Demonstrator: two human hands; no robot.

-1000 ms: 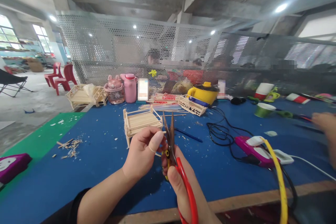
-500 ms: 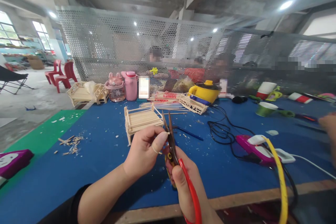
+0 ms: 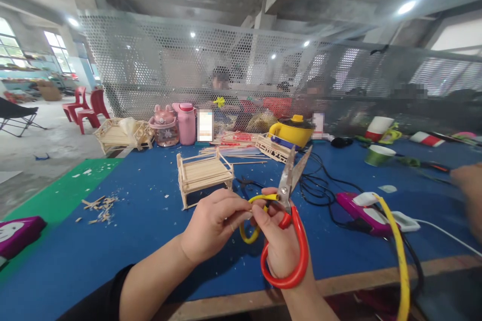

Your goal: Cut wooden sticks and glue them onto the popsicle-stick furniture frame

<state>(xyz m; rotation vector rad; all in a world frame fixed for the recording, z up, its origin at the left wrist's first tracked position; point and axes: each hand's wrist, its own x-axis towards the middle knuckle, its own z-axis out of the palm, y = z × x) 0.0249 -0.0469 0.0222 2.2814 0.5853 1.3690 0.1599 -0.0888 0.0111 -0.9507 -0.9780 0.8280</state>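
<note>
My right hand (image 3: 280, 241) is closed around a pair of scissors (image 3: 289, 180), with one red handle loop and one yellow one. The blades point up and away from me and stand apart. My left hand (image 3: 216, 218) is pinched closed, its fingertips meeting my right thumb and finger. Between them is a tiny pale piece of wooden stick, mostly hidden by the fingers. Just beyond my left hand stands a small bed-like frame of wooden sticks (image 3: 205, 173). Pliers with dark handles (image 3: 248, 183) lie behind my hands.
Wood scraps (image 3: 100, 208) lie on the blue tabletop (image 3: 143, 230). Loose sticks (image 3: 248, 150), another stick model (image 3: 120, 135), a pink bottle (image 3: 186, 124) and a yellow pot (image 3: 295, 133) line the back. A purple power strip (image 3: 348, 208) with cables is at right, near another person's hand (image 3: 469, 185).
The scissors have swung away to the right from my left fingertips, and their blades have spread wider. My right thumb and finger have come to my left fingertips.
</note>
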